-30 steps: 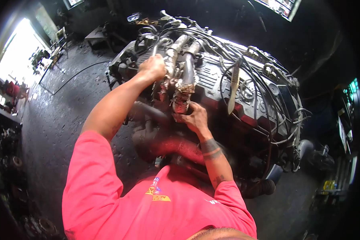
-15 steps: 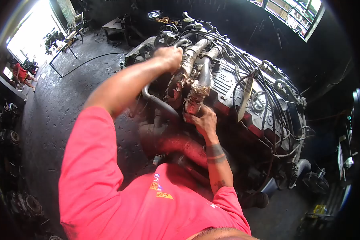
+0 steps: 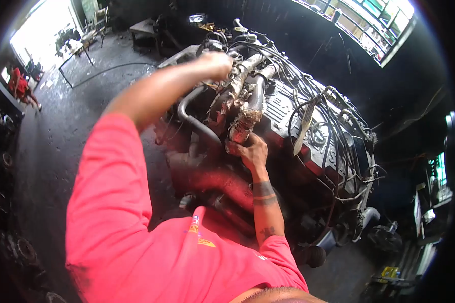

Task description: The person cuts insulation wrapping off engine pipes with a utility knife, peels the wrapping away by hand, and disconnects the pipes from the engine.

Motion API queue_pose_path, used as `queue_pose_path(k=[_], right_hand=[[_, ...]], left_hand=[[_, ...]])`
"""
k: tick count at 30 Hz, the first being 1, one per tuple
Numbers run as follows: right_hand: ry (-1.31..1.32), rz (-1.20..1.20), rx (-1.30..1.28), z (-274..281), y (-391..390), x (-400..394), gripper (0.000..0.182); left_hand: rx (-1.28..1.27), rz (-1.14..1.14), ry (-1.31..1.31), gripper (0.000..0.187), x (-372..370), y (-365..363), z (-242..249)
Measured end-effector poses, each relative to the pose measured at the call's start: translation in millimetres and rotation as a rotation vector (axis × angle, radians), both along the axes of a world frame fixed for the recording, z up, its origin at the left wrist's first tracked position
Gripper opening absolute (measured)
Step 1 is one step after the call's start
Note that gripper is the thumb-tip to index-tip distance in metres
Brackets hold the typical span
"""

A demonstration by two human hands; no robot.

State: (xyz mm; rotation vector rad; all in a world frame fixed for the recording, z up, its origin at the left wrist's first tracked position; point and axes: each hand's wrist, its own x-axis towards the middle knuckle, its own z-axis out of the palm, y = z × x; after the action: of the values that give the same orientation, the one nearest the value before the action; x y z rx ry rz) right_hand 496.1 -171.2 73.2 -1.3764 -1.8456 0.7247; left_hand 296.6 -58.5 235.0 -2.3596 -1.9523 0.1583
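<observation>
Clasping a wrapped pipe at the near edge of an engine with the right hand, with the left hand curled closed farther up, contents unclear; at risk of a lost grip from frayed wrapping tearing. Over pitted floor, between a bright doorway and a barred window.

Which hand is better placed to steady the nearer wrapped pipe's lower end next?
Probably the right hand: it holds that end of the wrapped pipe. The left hand is farther up, beside the other pipe.
</observation>
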Motion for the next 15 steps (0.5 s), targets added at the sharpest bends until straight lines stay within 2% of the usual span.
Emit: queue_pose_path(k=[2, 3, 5, 6, 10, 12, 15], right_hand=[[-0.003, -0.041, -0.008, -1.1, 1.1, 0.8, 0.044], [-0.014, -0.028, 0.040, -5.6, 2.4, 2.6, 0.044], [-0.015, -0.025, 0.123, -15.6, 6.4, 5.9, 0.047], [0.025, -0.008, 0.085, -11.0, 5.2, 7.5, 0.049], [0.063, -0.029, 0.080, -6.8, -0.8, 6.9, 0.050], [0.087, -0.037, 0.136, -8.3, 3.7, 9.0, 0.050], [0.086, -0.046, 0.123, -20.7, 8.4, 7.5, 0.052]], left_hand=[[0.066, 0.058, -0.088, 0.020, 7.1, -27.0, -8.1], [0.207, 0.004, -0.199, 0.020, 3.4, -30.4, -23.5], [0.131, 0.202, -0.185, 0.025, 17.2, -40.6, -18.9], [0.135, 0.272, -0.187, 0.029, 18.5, -34.1, -25.6], [0.134, 0.315, -0.202, 0.024, 38.0, -20.2, -41.2], [0.248, 0.235, -0.265, 0.021, 30.9, -32.8, -55.7], [0.267, 0.363, -0.378, 0.026, 29.0, -40.3, -71.3]])
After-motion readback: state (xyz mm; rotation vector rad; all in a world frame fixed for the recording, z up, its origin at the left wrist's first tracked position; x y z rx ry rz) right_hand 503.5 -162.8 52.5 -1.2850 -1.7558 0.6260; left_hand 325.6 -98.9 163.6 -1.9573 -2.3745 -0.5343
